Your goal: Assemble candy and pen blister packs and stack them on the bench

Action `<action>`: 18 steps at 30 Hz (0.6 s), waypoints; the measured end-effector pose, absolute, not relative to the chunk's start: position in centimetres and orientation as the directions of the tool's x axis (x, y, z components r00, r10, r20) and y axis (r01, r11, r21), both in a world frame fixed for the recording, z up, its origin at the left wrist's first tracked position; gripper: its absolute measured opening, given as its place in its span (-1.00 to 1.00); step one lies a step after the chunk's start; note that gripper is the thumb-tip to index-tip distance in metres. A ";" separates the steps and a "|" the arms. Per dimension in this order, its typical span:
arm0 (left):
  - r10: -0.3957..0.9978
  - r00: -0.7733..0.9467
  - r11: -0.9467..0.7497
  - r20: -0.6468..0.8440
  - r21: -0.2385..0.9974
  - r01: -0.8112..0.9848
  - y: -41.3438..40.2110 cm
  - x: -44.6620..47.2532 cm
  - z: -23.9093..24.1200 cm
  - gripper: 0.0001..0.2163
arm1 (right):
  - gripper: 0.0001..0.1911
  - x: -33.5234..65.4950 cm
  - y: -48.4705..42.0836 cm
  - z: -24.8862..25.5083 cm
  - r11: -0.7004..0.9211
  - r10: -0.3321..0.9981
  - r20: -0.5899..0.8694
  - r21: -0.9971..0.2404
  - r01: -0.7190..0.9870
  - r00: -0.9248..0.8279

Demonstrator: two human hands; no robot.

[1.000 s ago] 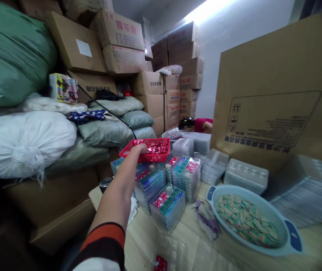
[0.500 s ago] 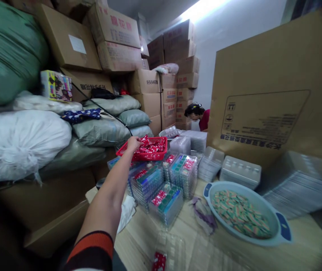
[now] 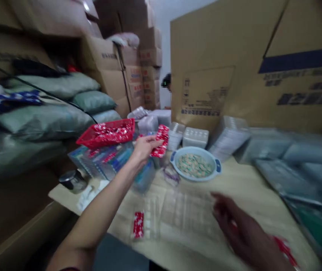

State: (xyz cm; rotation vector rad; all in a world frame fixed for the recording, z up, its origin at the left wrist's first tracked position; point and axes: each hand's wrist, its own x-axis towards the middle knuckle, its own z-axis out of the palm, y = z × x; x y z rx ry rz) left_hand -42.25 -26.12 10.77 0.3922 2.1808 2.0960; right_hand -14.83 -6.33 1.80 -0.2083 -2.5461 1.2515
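My left hand (image 3: 145, 147) is closed on a bunch of red wrapped candies (image 3: 161, 140), held in the air just right of the red basket (image 3: 106, 134) that is full of the same candies. My right hand (image 3: 241, 229) comes in low at the right, dark and smeared by motion, over clear plastic trays (image 3: 186, 216) lying flat on the wooden table (image 3: 251, 188); something red shows by its wrist. One red candy (image 3: 138, 224) sits in a clear tray at the table's near edge.
A blue basin (image 3: 196, 164) of green and orange candies stands mid-table. Stacks of filled clear trays (image 3: 107, 160) sit under the basket, empty tray stacks (image 3: 196, 136) behind. A large cardboard box (image 3: 234, 60) walls the right; sacks (image 3: 45, 116) and cartons fill the left. Another person's head shows far back.
My left hand lifted out of the red basket with a handful of red candies and drew back to the right. The view swung down and right, and my right hand came into sight.
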 end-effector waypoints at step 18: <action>0.694 -0.643 -0.136 -0.323 0.818 -0.558 -19.0 -20.9 -3.2 -0.47 | -0.51 -13.8 0.3 -1.5 -0.157 0.097 -0.391 -0.914 0.374 -0.915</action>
